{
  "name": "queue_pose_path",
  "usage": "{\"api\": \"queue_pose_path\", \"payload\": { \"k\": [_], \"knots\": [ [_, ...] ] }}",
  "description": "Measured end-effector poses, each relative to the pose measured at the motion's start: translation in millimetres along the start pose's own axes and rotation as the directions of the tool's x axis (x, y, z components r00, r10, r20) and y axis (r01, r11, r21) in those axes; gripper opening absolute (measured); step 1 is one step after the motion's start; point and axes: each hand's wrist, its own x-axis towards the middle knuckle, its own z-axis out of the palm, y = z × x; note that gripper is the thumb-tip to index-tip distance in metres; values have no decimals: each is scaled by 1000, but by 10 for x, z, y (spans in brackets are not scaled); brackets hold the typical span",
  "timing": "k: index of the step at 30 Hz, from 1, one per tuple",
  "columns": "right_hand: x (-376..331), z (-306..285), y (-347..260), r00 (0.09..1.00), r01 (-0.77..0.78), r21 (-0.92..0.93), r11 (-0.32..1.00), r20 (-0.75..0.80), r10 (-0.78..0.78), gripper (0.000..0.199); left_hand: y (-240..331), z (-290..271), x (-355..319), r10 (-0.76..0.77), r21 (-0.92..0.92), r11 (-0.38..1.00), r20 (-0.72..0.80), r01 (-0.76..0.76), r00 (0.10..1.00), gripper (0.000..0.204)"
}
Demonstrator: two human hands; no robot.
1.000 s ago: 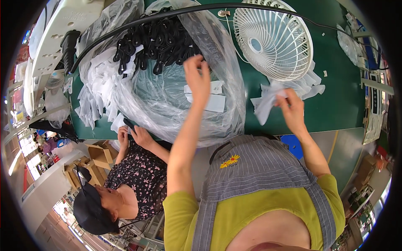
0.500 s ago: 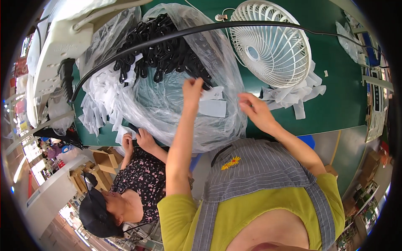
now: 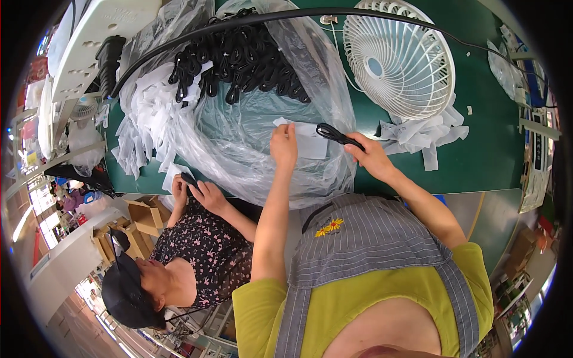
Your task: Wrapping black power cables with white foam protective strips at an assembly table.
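My right hand is closed on one end of a coiled black cable, which points left over the plastic sheet. To its left, my left hand pinches the edge of a small white plastic bag. A second pale bag lies flat under it. Beyond both hands, a large clear plastic bag lies spread open, with a heap of coiled black cables in its far part. A pile of white small bags lies at the left.
A white fan stands at the far right, with crumpled pale bags by it. A thick black cord arches overhead from a white power strip. A co-worker handles a dark item and white bag at my left.
A coiled black cable has come from my left hand's side into my right hand, which held nothing before. My left hand has moved slightly right and now pinches a small white bag.
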Motion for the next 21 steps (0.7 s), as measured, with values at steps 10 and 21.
{"api": "queue_pose_path", "payload": {
  "k": [10,21],
  "knots": [
    [-131,-152,58,998,7,-3,1000,-58,-7,33,634,-750,-500,658,417,647,118,-639,744,9],
    [-96,-103,269,963,188,-409,893,-101,-249,32,282,46,-654,605,137,775,120,-617,787,16]
  ]
}}
